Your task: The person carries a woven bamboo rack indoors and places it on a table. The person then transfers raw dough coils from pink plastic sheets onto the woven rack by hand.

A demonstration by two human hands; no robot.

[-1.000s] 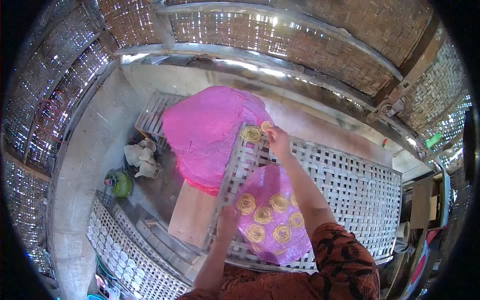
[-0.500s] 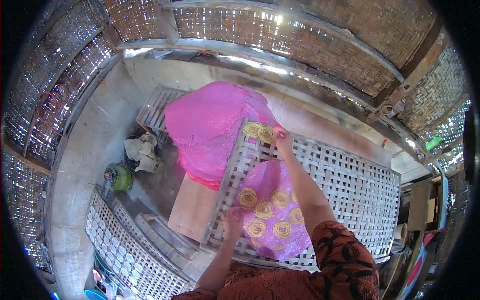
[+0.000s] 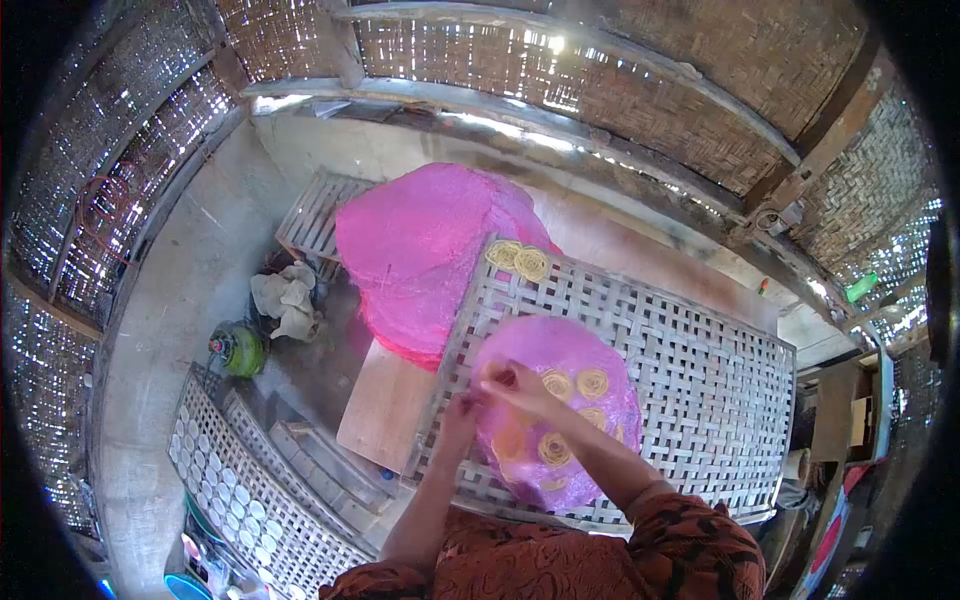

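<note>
On the woven rack lies a round pink sheet bearing several yellow noodle-like coils. Two more coils rest side by side at the rack's upper left corner. My right hand is over the sheet's left part, fingers bent; what it holds, if anything, is hidden. Close beside it, at the sheet's left edge, my left hand has its fingers closed and too blurred to make out. A large pink heap of sheets stands beyond the rack's left end.
A wooden board sticks out under the rack's left side. At the lower left a second rack carries small white discs. A green gas cylinder and pale cloth are on the floor at left.
My right hand has left the coil at the rack's corner, where two coils now lie, and has come back to the pink sheet beside my left hand. The sheet has turned or shifted slightly.
</note>
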